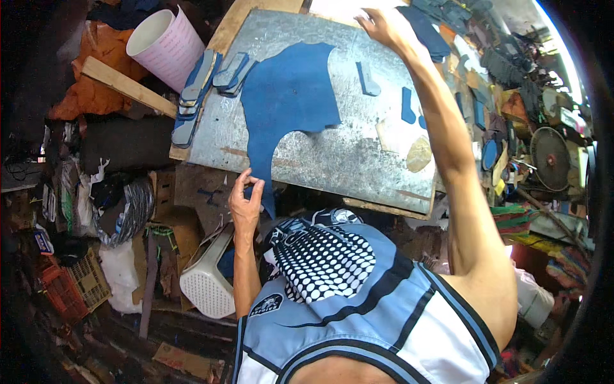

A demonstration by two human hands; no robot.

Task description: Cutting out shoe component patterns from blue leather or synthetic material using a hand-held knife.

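A blue sheet of leather-like material (pixel 291 89) with a curved, irregular outline lies on the grey metal-topped table (pixel 320 166). Its narrow tail hangs over the near edge. My left hand (pixel 245 205) is beside that tail, the thumb overlapping it and the fingers loosely bent, apart from the thumb. Stretched across the table's right side, my right arm ends at the far edge, where my right hand (pixel 387 29) is open over a bright, washed-out patch. Small blue cut pieces (pixel 407 105) and a grey-blue template-like piece (pixel 367 79) lie right of the sheet.
Stacked grey-blue pieces (pixel 195 80) line the table's left edge, near a white rolled sheet (pixel 167 48) and wooden board (pixel 128 86). A pale plastic stool (pixel 208 288) stands below left, with crates (pixel 73 285) beyond. At right are a round fan (pixel 550 159) and cluttered scraps.
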